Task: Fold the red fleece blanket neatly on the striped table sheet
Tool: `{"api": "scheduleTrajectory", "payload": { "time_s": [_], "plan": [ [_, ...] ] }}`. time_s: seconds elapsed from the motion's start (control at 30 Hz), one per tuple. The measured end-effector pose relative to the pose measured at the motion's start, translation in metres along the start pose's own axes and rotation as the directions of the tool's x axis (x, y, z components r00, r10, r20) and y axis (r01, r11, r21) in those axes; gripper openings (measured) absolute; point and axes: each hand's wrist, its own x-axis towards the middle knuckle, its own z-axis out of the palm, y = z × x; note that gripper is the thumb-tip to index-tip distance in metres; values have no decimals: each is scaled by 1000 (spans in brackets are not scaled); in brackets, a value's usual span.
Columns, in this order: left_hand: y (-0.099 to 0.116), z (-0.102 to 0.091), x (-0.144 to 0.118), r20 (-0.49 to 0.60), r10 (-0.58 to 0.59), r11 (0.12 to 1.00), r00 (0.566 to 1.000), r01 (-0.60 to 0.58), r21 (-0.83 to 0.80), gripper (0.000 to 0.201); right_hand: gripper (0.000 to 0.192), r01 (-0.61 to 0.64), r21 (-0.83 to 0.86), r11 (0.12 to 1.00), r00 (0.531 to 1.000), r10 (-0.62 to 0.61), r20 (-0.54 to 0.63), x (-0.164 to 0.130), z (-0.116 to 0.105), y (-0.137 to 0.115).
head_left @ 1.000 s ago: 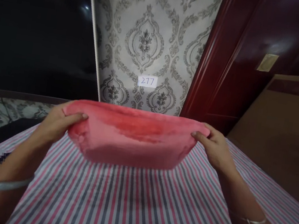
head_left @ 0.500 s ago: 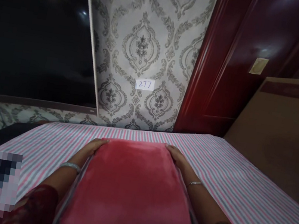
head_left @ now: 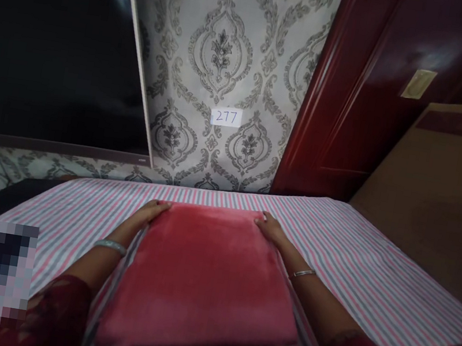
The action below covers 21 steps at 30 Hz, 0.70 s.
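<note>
A folded red plush cloth (head_left: pixel 214 281), roughly rectangular, lies flat in front of me on a striped sheet (head_left: pixel 372 277). At its far left corner, my left hand (head_left: pixel 153 211) grips the edge, thumb on top and the other fingers mostly hidden down the side. My right hand (head_left: pixel 271 227) holds the far right corner in the same way, its thumb resting on the red surface. Both forearms run along the cloth's sides. The underside of the cloth is hidden.
A large dark screen (head_left: pixel 57 52) stands at the back left, before patterned wallpaper with a paper label (head_left: pixel 226 117) reading 277. A cardboard box (head_left: pixel 441 200) borders the right side, beside a dark red wooden panel (head_left: pixel 346 109). A pixelated patch covers the lower left.
The view has tilted down a little, so the wall and the sheet sit higher. Both hands stay at the far corners of the cloth; my right thumb now shows more clearly on top.
</note>
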Motion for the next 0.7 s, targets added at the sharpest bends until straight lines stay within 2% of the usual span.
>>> {"api": "scheduleTrajectory", "payload": {
  "time_s": [0.1, 0.17, 0.23, 0.3, 0.37, 0.47, 0.57, 0.7],
  "plan": [
    [22, 15, -12, -10, 168, 970, 986, -164, 177, 69, 65, 116, -113, 987, 993, -117, 2, -8, 1, -30],
    [30, 36, -27, 88, 305, 891, 948, -317, 326, 74, 64, 220, -178, 959, 975, -213, 55, -18, 14, -49],
    [30, 60, -43, 265, 407, 655, 874, -481, 583, 74, 63, 309, -268, 913, 950, -284, 128, -31, 30, -60],
    [22, 78, -57, 341, 380, 502, 860, -501, 705, 72, 64, 355, -353, 865, 934, -312, 175, -44, 45, -63],
    [10, 88, -63, 337, 341, 473, 877, -470, 745, 71, 65, 358, -389, 849, 934, -314, 173, -52, 55, -60],
    [-4, 92, -63, 323, 348, 448, 880, -458, 767, 70, 65, 353, -407, 842, 935, -324, 141, -56, 61, -54],
    [-8, 93, -58, 339, 330, 419, 881, -458, 784, 70, 63, 351, -421, 837, 936, -328, 129, -56, 63, -51],
    [-12, 95, -54, 356, 322, 428, 877, -470, 772, 70, 62, 359, -422, 832, 933, -334, 135, -54, 67, -48]
  ]
}}
